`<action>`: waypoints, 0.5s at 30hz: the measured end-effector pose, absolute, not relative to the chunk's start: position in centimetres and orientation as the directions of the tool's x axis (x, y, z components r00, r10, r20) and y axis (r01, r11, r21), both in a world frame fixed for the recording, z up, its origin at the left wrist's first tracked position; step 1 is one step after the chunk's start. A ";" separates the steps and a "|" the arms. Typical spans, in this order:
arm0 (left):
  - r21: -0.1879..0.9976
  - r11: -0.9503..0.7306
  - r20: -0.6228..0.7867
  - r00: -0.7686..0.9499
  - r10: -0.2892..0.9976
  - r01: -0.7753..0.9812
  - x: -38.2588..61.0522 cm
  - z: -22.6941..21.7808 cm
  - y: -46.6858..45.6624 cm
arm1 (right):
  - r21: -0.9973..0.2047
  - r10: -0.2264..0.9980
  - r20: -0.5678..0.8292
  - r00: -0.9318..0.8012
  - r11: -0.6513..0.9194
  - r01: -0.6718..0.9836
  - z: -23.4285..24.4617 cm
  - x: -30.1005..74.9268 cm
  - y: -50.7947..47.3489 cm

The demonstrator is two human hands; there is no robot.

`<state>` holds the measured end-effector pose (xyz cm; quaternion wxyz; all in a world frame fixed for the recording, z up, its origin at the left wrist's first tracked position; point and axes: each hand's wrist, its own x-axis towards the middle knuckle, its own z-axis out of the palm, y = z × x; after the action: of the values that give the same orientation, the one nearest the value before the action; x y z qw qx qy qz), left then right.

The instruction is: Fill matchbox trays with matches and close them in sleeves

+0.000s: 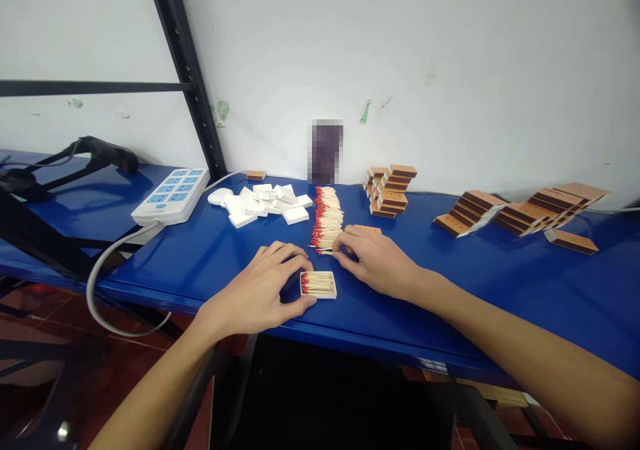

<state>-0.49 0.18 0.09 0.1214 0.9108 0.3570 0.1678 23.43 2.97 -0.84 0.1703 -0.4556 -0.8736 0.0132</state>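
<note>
A small white matchbox tray (pixel 327 296) filled with red-headed matches (pixel 317 282) lies near the table's front edge. My left hand (pixel 260 287) curves round its left end, thumb at the near side and fingertips at the far side. Beyond the tray, a long pile of loose matches (pixel 329 217) runs away from me, red heads to the left. At the pile's near end my right hand (pixel 375 257) is closed in a pinch on matches by their plain ends; how many is hidden. Behind that hand a matchbox sleeve (pixel 370 230) shows in part.
Several white trays (pixel 265 205) lie heaped at the back left. Stacked matchbox sleeves (pixel 393 193) stand right of the pile, with more rows of matchboxes (pixel 545 210) farther right. A power strip (pixel 173 197) with its cable sits left. A wall and a black rack post (pixel 193 70) bound the blue table.
</note>
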 end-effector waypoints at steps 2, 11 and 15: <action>0.342 -0.715 0.213 0.691 0.691 0.610 -0.5 0.1 0.2 | -0.187 0.798 0.280 -0.534 0.590 0.785 -0.8 23.4 3.0; 0.359 -0.709 0.208 0.688 0.695 0.607 -0.5 0.2 0.1 | -0.157 0.787 0.281 -0.549 0.602 0.783 -0.9 23.3 2.8; 0.362 -0.710 0.213 0.688 0.694 0.604 -0.4 0.1 0.1 | -0.155 0.791 0.283 -0.543 0.596 0.787 -0.9 23.2 2.8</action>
<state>-0.44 0.14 0.14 0.1326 0.9091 0.3568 0.1691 23.23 2.77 -0.94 0.1635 -0.4491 -0.8784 0.0047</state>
